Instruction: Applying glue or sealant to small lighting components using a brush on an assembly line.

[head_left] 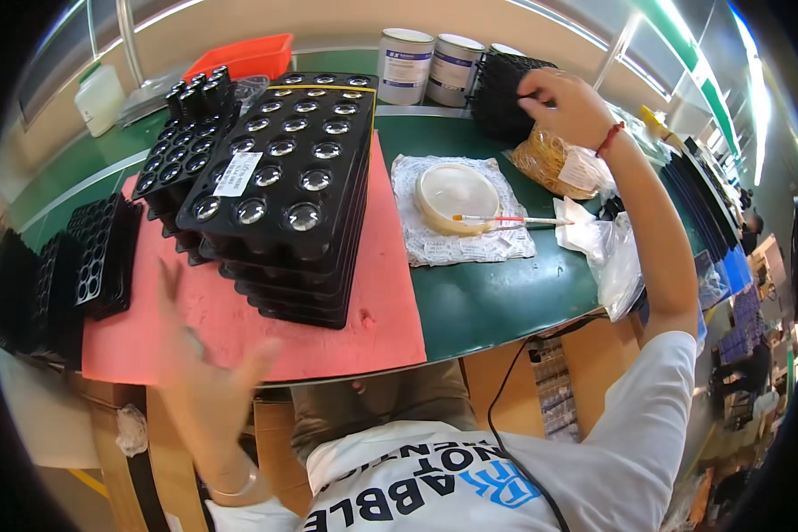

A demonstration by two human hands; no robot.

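My right hand [569,108] reaches to the far side of the table, fingers pinched together at the edge of a dark, bumpy black pile [504,93]. What lies between the fingertips is too small to tell. My left hand [206,368] is blurred, low over the front of the pink sheet [386,301], thumb and fingers apart, holding nothing. Just beyond it stands a stack of black plastic trays [284,208], whose round pockets hold shiny, lens-like discs. A yellow band crosses its far end, and a white label [238,174] lies on top.
Smaller black trays [182,155] and more trays [106,257] stand left. A round dish [457,197] with a brush [496,219] across it sits on a white cloth [417,253]. A bag of yellow rubber bands [554,164], cans [405,66] and a red bin [244,58] are farther back.
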